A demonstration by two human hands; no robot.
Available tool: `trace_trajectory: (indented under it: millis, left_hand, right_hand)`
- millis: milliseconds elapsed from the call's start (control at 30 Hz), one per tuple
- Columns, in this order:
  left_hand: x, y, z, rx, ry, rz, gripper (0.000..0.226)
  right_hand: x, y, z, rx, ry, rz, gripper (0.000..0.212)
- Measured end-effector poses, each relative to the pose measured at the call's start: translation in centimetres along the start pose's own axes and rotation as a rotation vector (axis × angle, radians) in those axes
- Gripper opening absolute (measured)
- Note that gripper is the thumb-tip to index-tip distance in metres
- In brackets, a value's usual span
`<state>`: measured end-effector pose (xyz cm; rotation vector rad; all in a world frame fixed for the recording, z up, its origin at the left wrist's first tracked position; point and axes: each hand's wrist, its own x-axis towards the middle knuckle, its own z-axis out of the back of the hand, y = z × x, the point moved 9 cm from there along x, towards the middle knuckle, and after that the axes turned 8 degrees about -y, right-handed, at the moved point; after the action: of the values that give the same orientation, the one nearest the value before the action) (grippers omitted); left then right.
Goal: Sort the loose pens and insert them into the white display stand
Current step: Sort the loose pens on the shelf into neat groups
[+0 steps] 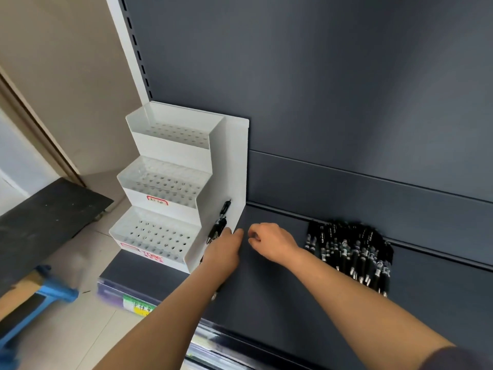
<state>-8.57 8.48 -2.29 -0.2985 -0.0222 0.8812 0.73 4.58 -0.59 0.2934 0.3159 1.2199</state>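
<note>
A white three-tier display stand [234, 161] with rows of holes stands at the left end of the dark grey shelf [293, 289]. None of its holes holds a pen that I can see. My left hand [225, 249] grips a small bunch of black pens [220, 224] that stick up against the stand's right side wall. My right hand [269, 243] hovers just to the right with its fingers curled; nothing shows in it. A pile of several loose black pens [349, 252] lies on the shelf further right.
The shelf's dark back panel [320, 89] rises behind everything. A white slotted upright [130, 36] runs up at the left. Below the shelf edge are coloured packs [133, 305], a blue stool [45, 297] and a black board [45, 217] over a tiled floor.
</note>
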Motion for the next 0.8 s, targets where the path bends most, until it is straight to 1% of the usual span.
trace_trajectory:
  millis: [100, 200, 267, 367, 400, 467, 533, 600, 700, 800]
  left_hand:
    - [1.4, -2.0, 0.6, -0.105, -0.042, -0.027, 0.022]
    - [2.2, -2.9, 0.2, -0.15, -0.039, -0.035, 0.021]
    - [2.3, -2.6, 0.2, -0.119, -0.07, -0.032, 0.026]
    - [2.3, -1.2, 0.7, 0.011, -0.18, -0.016, 0.035]
    - [2.2, -0.5, 0.8, 0.032, -0.192, 0.012, 0.037]
    - [1.9, 0.8, 0.4, 0.054, -0.165, 0.08, 0.041]
    - [1.6, 1.5, -0.1, 0.102, -0.132, 0.103, 0.04]
    - [1.4, 1.6, -0.2, 0.17, -0.125, 0.085, 0.038]
    - [1.4, 1.3, 0.0, 0.212, -0.119, 0.088, 0.038]
    - [1.2, 1.0, -0.1, 0.201, -0.105, 0.098, 0.043]
  right_hand:
    - [-0.5, -2.1, 0.6, 0.019, -0.011, -0.081, 0.019]
    - [-1.1, -3.6, 0.6, 0.045, 0.003, -0.125, 0.016]
    - [-1.3, -4.1, 0.5, 0.064, 0.011, -0.146, 0.016]
    - [-1.4, -3.6, -0.1, 0.115, 0.024, -0.146, 0.021]
    - [-1.3, -3.1, -0.4, 0.142, 0.032, -0.133, 0.022]
    - [-1.3, -2.1, -1.4, 0.173, 0.087, -0.104, 0.025]
    - [-1.4, -1.4, -2.6, 0.118, 0.171, -0.068, 0.022]
    - [-1.6, -1.2, -3.2, 0.044, 0.201, -0.053, 0.015]
    - [-1.9, -1.7, -3.0, -0.026, 0.17, -0.091, 0.015]
    - [-2.3, -2.3, -2.5, -0.092, 0.146, -0.11, 0.005]
